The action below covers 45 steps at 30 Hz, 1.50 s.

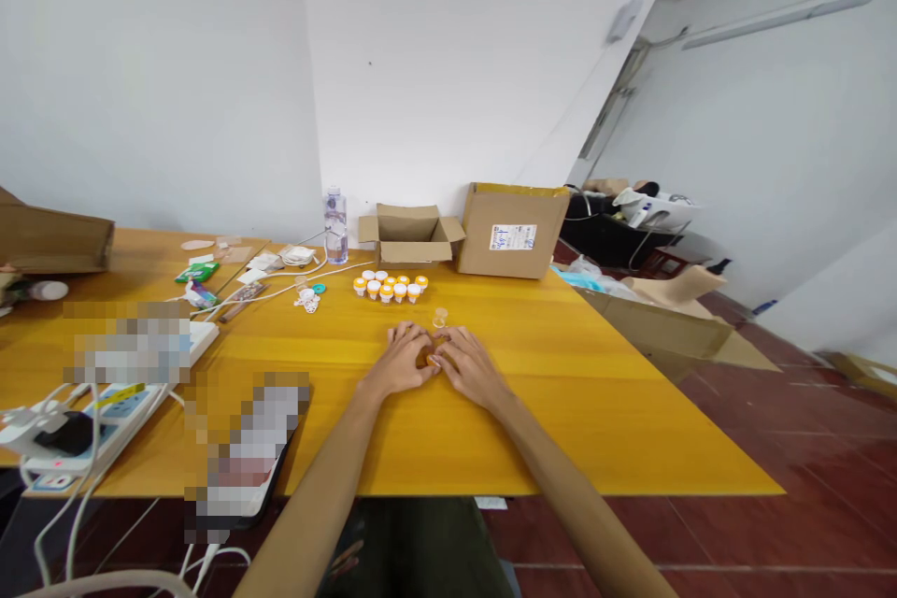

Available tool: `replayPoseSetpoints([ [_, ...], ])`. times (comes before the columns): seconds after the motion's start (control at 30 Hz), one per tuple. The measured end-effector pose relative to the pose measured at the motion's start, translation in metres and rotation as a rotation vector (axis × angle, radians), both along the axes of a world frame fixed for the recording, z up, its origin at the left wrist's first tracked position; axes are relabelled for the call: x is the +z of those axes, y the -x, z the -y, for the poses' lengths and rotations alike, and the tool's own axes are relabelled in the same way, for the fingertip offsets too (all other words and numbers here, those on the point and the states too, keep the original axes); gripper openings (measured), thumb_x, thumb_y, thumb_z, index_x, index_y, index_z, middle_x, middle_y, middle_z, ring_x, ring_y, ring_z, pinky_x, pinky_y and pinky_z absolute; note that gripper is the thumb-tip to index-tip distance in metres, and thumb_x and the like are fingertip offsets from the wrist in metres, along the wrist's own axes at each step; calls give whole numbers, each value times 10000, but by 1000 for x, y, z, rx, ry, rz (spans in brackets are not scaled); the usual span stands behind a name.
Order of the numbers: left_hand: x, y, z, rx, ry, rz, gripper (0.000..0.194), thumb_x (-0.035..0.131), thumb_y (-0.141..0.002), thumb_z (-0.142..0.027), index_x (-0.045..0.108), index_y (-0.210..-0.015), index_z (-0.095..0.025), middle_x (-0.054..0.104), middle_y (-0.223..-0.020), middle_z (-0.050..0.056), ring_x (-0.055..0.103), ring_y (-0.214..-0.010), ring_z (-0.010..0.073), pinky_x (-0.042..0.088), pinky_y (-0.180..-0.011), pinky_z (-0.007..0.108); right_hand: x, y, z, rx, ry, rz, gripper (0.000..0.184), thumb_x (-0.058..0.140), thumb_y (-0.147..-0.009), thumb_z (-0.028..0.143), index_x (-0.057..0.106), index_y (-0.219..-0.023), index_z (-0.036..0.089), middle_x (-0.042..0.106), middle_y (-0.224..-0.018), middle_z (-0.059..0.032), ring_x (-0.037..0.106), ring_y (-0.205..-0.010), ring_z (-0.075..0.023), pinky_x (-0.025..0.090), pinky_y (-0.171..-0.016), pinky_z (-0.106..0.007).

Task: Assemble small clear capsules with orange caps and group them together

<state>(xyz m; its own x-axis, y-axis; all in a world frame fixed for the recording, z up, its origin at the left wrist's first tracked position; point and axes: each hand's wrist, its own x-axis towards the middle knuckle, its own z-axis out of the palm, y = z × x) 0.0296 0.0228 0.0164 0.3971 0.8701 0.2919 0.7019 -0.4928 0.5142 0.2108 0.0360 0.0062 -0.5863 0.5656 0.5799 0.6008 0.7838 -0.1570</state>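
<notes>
My left hand & right hand meet at frame centre on desk, fingers curled round small orange thing, mostly hidden, clear cup just above, orange-capped vials further up.

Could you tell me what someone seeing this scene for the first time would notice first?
Probably the left hand and right hand, meeting in the middle of the yellow table around a small orange item that they mostly hide. Just beyond them stands a cluster of orange-and-white vials, with an open box and a larger box against the wall behind.
</notes>
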Motion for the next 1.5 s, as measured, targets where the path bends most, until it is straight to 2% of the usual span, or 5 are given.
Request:
replayPoseSetpoints([
  [0.9,0,1,0,-1,2,-10,72,631,-818,-290,600,-865,-245,605,-1099,46,434,-1131,274,348,-964,456,1,1,0,-13,-48,26,170,492,-959,232,618,-846,230,648,-1101,-94,575,-966,-229,485,-825,-383],
  [1.5,2,0,1,7,-2,-27,87,639,-813,-280,607,-879,-233,602,-1109,49,445,-1104,268,356,-941,439,1,1,0,1,-55,41,187,482,-962,219,662,-917,235,637,-1129,-89,569,-995,-226,478,-843,-385],
])
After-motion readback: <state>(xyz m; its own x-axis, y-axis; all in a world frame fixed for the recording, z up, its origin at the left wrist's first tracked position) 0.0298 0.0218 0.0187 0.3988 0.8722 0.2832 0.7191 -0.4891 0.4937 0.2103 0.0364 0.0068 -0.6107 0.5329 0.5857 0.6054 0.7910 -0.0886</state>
